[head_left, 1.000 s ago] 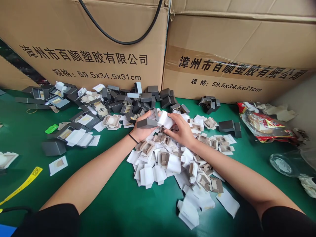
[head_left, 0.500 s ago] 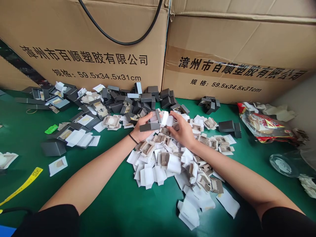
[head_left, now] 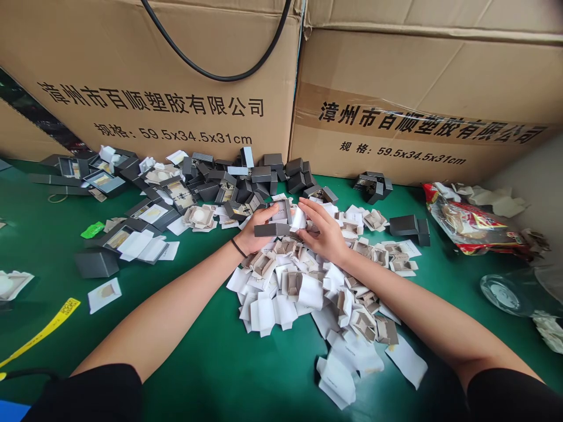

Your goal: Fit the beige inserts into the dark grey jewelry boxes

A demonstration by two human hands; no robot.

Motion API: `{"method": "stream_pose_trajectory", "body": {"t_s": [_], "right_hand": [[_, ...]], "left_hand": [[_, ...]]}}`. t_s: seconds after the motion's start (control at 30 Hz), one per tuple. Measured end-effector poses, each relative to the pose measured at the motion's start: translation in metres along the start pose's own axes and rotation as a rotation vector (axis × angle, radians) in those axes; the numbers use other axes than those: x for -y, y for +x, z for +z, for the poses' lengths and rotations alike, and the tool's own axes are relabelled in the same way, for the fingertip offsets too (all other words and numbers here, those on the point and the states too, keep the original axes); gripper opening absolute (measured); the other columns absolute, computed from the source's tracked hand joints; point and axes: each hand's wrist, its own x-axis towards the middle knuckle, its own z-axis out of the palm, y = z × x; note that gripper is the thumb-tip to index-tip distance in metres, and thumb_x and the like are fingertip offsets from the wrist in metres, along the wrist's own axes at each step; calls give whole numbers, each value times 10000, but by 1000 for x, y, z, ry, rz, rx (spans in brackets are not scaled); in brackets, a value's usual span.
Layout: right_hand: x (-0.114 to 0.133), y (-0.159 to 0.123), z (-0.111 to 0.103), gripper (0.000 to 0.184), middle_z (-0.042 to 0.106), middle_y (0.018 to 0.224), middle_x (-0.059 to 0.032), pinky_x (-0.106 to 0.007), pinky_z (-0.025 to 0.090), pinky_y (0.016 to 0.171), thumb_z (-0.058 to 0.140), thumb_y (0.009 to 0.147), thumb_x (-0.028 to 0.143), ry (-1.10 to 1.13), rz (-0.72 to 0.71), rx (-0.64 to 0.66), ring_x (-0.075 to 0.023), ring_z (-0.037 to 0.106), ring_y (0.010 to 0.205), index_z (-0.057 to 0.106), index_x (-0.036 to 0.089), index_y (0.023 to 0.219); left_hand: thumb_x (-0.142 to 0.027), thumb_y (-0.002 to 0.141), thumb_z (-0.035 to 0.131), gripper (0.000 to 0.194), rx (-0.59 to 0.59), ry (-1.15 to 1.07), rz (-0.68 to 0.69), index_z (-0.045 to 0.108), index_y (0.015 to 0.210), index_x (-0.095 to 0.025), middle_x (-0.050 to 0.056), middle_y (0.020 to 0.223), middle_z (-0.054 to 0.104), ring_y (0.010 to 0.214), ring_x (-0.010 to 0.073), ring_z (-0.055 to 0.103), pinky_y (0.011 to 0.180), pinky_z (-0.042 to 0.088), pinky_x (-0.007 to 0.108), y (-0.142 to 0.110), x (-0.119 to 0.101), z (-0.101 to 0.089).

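Observation:
My left hand (head_left: 256, 230) is closed around a small dark grey box (head_left: 271, 229) whose lid stands open, with a printed insert inside. My right hand (head_left: 323, 230) pinches a folded white card piece (head_left: 298, 218) between thumb and fingers, right beside the open box. Under and in front of both hands spreads a heap of white and grey folded card inserts (head_left: 308, 290). Behind them lies a pile of dark grey boxes (head_left: 261, 174), some open. How far the card piece sits inside the box I cannot tell.
Two large cardboard cartons (head_left: 167, 53) wall off the back of the green table (head_left: 211, 375). A red food packet (head_left: 475, 225) and a clear glass (head_left: 505, 293) lie at the right. A yellow strip (head_left: 48, 328) and a green wrapper (head_left: 92, 230) are at the left.
My left hand and the dark box have shifted slightly right, closer to my right hand. The white card piece now shows less between my hands.

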Motion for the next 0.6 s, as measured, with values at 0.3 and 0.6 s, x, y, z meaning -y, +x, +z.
{"method": "stream_pose_trajectory", "body": {"t_s": [0.3, 0.6], "right_hand": [[-1, 0, 2, 441, 512, 1223, -130, -404, 503, 909, 543, 841, 292, 29, 1, -48, -238, 514, 1135, 447, 227, 1267], [2, 0, 3, 414, 493, 1189, -134, -400, 528, 857, 524, 818, 232, 19, 100, -98, -238, 496, 1110, 451, 200, 1224]], "left_hand": [[-356, 792, 581, 279, -25, 48, 2, 668, 857, -99, 57, 768, 688, 681, 157, 625, 674, 466, 279, -2, -1, 3], [-370, 851, 498, 302, -75, 55, 90, 635, 944, -118, 82, 927, 687, 795, 174, 649, 741, 522, 323, -3, -2, 4]]}}
